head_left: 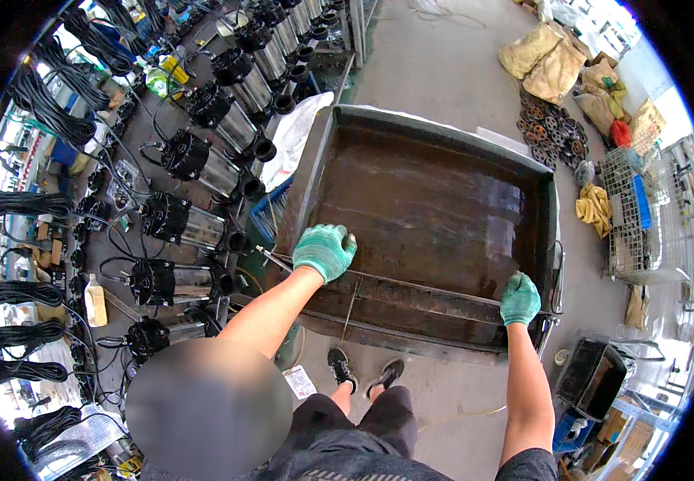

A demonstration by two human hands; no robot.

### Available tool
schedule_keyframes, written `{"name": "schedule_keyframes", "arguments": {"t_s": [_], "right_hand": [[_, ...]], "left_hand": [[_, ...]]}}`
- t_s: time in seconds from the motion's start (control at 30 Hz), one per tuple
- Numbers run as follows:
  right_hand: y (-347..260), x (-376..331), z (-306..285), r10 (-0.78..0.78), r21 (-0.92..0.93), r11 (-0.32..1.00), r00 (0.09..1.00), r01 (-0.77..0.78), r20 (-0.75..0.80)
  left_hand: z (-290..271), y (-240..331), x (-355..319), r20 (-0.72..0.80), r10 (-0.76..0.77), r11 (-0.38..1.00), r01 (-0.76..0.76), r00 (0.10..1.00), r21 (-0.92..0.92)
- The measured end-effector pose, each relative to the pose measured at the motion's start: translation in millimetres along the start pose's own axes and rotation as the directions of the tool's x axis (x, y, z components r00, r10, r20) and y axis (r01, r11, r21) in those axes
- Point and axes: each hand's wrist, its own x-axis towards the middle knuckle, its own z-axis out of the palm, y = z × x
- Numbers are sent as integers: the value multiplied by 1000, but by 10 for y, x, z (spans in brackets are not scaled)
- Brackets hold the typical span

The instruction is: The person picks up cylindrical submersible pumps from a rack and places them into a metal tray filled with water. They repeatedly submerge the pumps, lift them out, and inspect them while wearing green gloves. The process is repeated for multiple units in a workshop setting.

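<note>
In front of me stands a large rectangular metal tank [435, 128], holding dark brown, wet-looking liquid. A long rusty metal bar [427, 297] spans its near part from side to side. My left hand [327, 252], in a green knit glove, is closed at the bar's left end, its thumb to the right. A thin metal rod end [273, 256] shows just left of that hand. At the right end, my right hand [521, 299], gloved the same way, is curled in a fist on the bar, close to the tank's right wall. Both palms are hidden.
Rows of black-and-steel pumps [194, 224] with coiled black cables [46, 104] line the left. A blue crate [271, 212] is beside the tank. To the right are a wire cage [635, 216], a yellow cloth [594, 210], sacks [555, 72], a pile of handwheels [551, 132] and a black bin [593, 377].
</note>
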Motion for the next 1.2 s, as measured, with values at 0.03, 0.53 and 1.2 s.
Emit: {"name": "schedule_keyframes", "arguments": {"t_s": [0.03, 0.53, 1.2], "right_hand": [[-6, -1, -9, -9, 19, 1000, 1000, 9, -6], [-133, 58, -238, -44, 31, 999, 995, 41, 91], [295, -447, -575, 103, 853, 248, 888, -460, 449]], "left_hand": [[2, -3, -2, 2, 6, 1000, -6, 1000, 8], [-74, 118, 19, -9, -8, 997, 9, 1000, 72], [-1081, 3, -1442, -604, -424, 811, -15, 675, -585]]}}
